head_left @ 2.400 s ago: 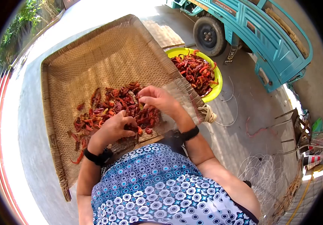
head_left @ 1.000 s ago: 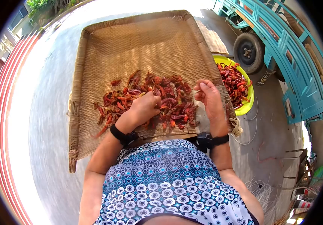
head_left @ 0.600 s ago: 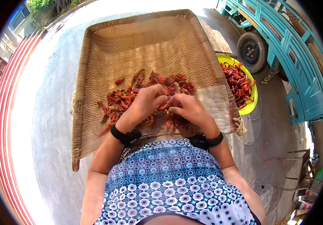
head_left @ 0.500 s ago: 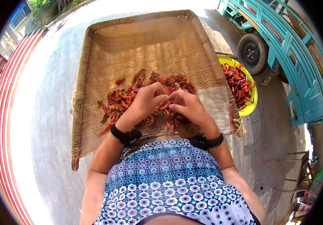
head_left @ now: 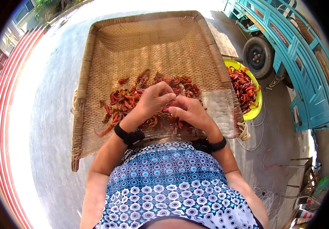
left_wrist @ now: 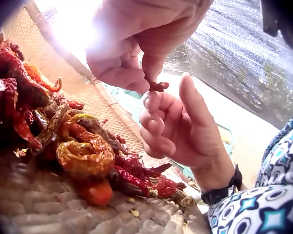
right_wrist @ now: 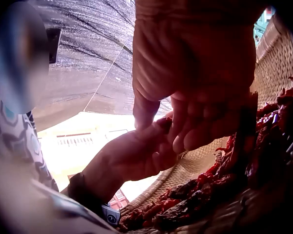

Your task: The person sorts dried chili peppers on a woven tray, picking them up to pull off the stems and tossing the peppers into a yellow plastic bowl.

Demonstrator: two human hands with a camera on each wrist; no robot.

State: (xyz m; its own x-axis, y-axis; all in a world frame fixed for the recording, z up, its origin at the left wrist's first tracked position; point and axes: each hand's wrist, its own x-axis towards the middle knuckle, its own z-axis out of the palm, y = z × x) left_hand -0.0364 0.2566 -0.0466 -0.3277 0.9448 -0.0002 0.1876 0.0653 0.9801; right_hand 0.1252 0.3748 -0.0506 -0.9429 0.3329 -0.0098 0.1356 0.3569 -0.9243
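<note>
My left hand [head_left: 154, 102] pinches a small dried chili pepper [left_wrist: 159, 87] between thumb and fingers. Close beside it, my right hand [head_left: 193, 111] has its fingers loosely bent at the pepper's lower side, and its thumb stands apart from it in the left wrist view. Both hands hover over a heap of wrinkled red and brownish dried chilies [head_left: 128, 100], partly covering it. The heap lies in the near half of a large woven tray [head_left: 141, 45]. In the right wrist view, fingers overlap much of the pepper.
Beside the tray on the right stands a yellow basin [head_left: 257, 108] full of dried chilies. A teal cargo vehicle [head_left: 294, 57] is parked beyond it. Loose white wire [head_left: 269, 200] lies on the ground at lower right. Red-edged steps [head_left: 10, 103] run along the left.
The right hand was drawn back near the tray's right edge a second ago, then came left to meet the left hand. Since then both hands have shifted only slightly. The head view has turned.
</note>
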